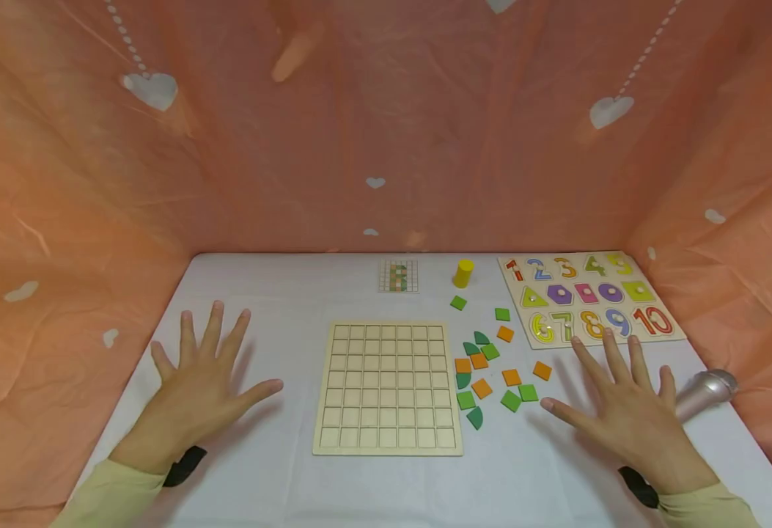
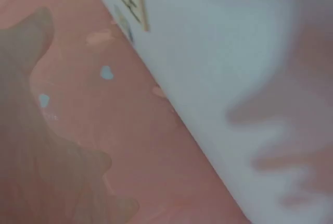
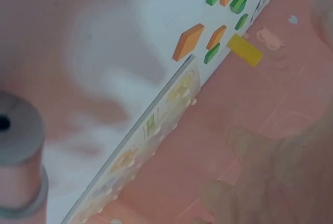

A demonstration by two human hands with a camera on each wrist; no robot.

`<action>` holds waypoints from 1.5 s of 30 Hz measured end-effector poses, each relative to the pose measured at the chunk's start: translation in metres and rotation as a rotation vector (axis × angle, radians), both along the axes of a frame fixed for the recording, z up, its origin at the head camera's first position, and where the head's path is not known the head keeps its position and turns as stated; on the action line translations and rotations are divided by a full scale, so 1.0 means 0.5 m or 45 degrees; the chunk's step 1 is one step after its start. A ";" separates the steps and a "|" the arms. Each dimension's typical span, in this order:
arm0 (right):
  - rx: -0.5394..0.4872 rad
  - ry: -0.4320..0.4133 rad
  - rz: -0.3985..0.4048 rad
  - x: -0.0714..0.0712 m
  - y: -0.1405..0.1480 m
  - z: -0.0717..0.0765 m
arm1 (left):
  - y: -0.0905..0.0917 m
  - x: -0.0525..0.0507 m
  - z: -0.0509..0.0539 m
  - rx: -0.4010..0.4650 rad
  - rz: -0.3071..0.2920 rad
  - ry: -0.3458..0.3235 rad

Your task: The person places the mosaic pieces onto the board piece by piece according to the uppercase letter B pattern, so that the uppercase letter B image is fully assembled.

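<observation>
Pale wooden square grid board (image 1: 387,389) is laid flat near the middle of the white-covered table (image 1: 247,477). All cells are bare; filling is judged unstarted, every loose tile being left outside. Pale wooden number-and-shape puzzle board (image 1: 517,288) is set at the far right corner, its coloured pieces apparently all seated. Both hands are spread, palms down, with nothing held: left hand (image 1: 201,385) over the table's left side, thumb pointed toward the grid board; right hand (image 1: 630,422) over the right side, thumb near the tiles. Silver handheld microphone (image 1: 702,392), partly hidden by the right hand, is laid near the right edge. White printed pattern card (image 1: 399,276) and upright yellow cylinder (image 1: 464,273) are placed near the far edge. Light-green square tiles (image 1: 511,400), orange square tiles (image 1: 481,388) and dark-green quarter-circle tiles (image 1: 474,418) are scattered right of the grid board.
</observation>
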State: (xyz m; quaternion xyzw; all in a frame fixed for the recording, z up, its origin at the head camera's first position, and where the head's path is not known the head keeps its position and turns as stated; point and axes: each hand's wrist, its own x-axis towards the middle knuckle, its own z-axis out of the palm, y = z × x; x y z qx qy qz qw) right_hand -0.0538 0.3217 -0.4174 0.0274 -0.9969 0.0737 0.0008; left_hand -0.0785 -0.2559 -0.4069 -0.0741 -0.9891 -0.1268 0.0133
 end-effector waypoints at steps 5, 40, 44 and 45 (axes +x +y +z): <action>-0.022 -0.049 0.004 -0.003 -0.009 -0.001 | 0.044 -0.018 -0.006 0.106 -0.034 -0.070; -0.171 0.026 0.112 -0.069 -0.033 -0.023 | 0.198 -0.097 -0.055 0.484 -0.032 -0.420; -0.174 0.012 0.112 -0.077 -0.035 -0.023 | 0.193 -0.100 -0.054 0.530 0.002 -0.464; -0.177 0.010 0.110 -0.079 -0.036 -0.024 | 0.191 -0.101 -0.054 0.544 0.010 -0.475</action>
